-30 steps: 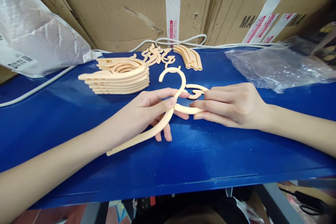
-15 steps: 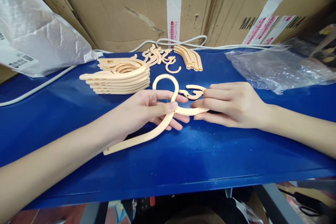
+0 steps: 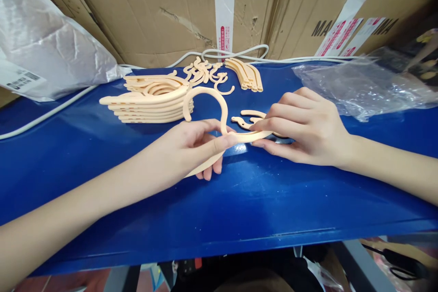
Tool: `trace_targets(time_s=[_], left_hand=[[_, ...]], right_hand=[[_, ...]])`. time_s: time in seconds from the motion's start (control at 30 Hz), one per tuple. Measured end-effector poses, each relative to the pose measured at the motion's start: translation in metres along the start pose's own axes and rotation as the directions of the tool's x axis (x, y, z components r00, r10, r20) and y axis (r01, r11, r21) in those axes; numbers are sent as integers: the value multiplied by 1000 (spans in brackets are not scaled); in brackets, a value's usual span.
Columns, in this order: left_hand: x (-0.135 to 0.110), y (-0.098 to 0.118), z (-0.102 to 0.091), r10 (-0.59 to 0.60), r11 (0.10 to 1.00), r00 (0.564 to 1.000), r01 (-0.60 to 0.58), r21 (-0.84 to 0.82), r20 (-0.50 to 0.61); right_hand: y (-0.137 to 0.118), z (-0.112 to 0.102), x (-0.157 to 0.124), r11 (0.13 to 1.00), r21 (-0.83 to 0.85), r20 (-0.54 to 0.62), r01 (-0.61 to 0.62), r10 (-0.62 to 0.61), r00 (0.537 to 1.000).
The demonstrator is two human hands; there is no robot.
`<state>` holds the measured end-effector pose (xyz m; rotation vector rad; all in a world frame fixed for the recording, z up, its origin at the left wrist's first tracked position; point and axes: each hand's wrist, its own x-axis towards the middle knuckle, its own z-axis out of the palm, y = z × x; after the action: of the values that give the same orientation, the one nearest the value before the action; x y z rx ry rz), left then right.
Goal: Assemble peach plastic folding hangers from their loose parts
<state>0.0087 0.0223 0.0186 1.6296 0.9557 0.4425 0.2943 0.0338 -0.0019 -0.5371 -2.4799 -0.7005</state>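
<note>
My left hand (image 3: 198, 146) pinches the middle of a cream plastic hanger (image 3: 223, 109), where its curved hook meets the arms. The hook rises above my thumb, and one arm passes down behind my left fingers, mostly hidden. On the other side, my right hand (image 3: 304, 130) grips the hanger's right arm, whose end is covered by my fingers. Just behind the right fingers, loose curved hanger pieces (image 3: 241, 122) lie on the blue table (image 3: 219, 210), partly hidden.
A stack of cream hanger parts (image 3: 147, 106) sits at the left back. Behind it are loose hooks (image 3: 198, 72) and a bundle of short arms (image 3: 244, 74). A clear plastic bag (image 3: 362, 86) lies right, a silvery bag (image 3: 51, 41) left. Cardboard boxes (image 3: 137, 13) and a white cable (image 3: 236, 51) line the back.
The hanger has turned in my hands: its hook looks larger and leans left, and its left arm has swung behind my left hand. My right hand's knuckles have risen.
</note>
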Motion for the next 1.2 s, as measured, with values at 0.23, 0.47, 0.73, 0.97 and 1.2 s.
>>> trace_targets(time_s=[0.23,0.47,0.73,0.97,1.2], left_hand=[[-14,-10,-1,532,470,846,-283,836,-12],[-10,-21,-4,654,223,726,-456,861,215],[-5,-25,-6,682,165,690,-469,868,243],[-5,-29,-2,706,202,664,-522,829,246],[-8,-27,4,717,131,637,-523,842,284]], right_hand=[[0,0,0,999,10,10,-32,32,999],[1,-2,-2,999,38,-1,-16,16,1000],[4,1,-1,999,-7,-5,-35,35,999],[-10,5,-7,988,-21,-210,-156,148,966],[-9,0,-5,990,-18,-183,-141,136,974]])
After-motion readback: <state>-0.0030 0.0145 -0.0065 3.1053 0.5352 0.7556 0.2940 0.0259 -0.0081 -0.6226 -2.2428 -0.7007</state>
